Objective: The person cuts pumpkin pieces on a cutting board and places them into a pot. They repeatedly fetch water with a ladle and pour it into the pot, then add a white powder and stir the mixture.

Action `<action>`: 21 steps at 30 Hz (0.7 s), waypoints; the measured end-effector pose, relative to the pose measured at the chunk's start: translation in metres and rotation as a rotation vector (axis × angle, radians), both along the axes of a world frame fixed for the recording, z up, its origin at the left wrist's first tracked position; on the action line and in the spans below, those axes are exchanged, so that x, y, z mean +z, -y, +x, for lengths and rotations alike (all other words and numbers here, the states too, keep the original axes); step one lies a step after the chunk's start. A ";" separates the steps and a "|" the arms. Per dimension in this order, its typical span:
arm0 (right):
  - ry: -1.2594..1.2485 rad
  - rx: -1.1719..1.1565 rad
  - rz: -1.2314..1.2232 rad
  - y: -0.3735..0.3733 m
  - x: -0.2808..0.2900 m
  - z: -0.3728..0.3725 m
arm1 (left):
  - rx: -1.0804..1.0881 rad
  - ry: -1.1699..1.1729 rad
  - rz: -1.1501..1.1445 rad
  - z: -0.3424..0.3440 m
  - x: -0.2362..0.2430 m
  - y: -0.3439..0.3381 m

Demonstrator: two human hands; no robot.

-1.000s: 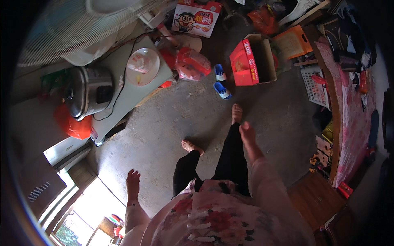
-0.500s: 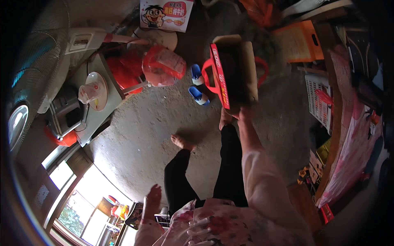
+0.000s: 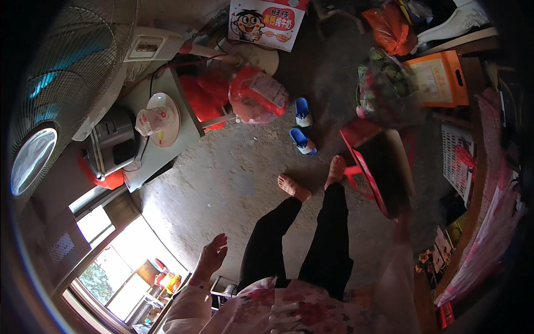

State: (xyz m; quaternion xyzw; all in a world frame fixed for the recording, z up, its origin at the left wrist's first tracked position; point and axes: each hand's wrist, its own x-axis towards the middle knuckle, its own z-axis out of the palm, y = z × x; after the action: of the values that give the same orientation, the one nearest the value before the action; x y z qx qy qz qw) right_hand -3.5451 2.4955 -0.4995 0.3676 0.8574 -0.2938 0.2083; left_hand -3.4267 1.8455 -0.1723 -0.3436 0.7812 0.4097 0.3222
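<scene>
An open red cardboard carton (image 3: 394,167) with red strap handles is held out to the right, its dark inside facing me. At its near end is my right hand (image 3: 403,224), blurred, closed on the carton's edge; most of its fingers are hidden. My left hand (image 3: 211,256) hangs empty at the lower left, over the floor, its fingers slightly apart. Past the carton lies a clear bag of green round produce (image 3: 392,78). A pair of blue and white slippers (image 3: 302,128) sits on the floor to the left of the carton, beyond my bare feet.
On the left are a fan (image 3: 72,72) and a table (image 3: 186,128) bearing a plate and a grey appliance. A red plastic bag (image 3: 258,97) hangs by it. At the back stands a printed carton (image 3: 267,25); at right are an orange box (image 3: 439,80) and a white basket (image 3: 457,158).
The red carton has swung right and nearer to me, tilting, with my right hand still on it. My left hand has risen slightly. The view has shifted, and the produce bag shows more clearly.
</scene>
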 end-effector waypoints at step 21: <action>-0.511 0.977 -0.485 0.468 0.011 -0.440 | 0.171 0.355 -0.245 -0.134 -0.106 0.010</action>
State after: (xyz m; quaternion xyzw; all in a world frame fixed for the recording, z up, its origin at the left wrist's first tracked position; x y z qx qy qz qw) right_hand -3.9849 2.0278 -0.4889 -0.2092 0.8586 -0.4302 0.1844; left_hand -3.5604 1.8355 -0.2778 -0.5117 0.7244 0.2706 0.3745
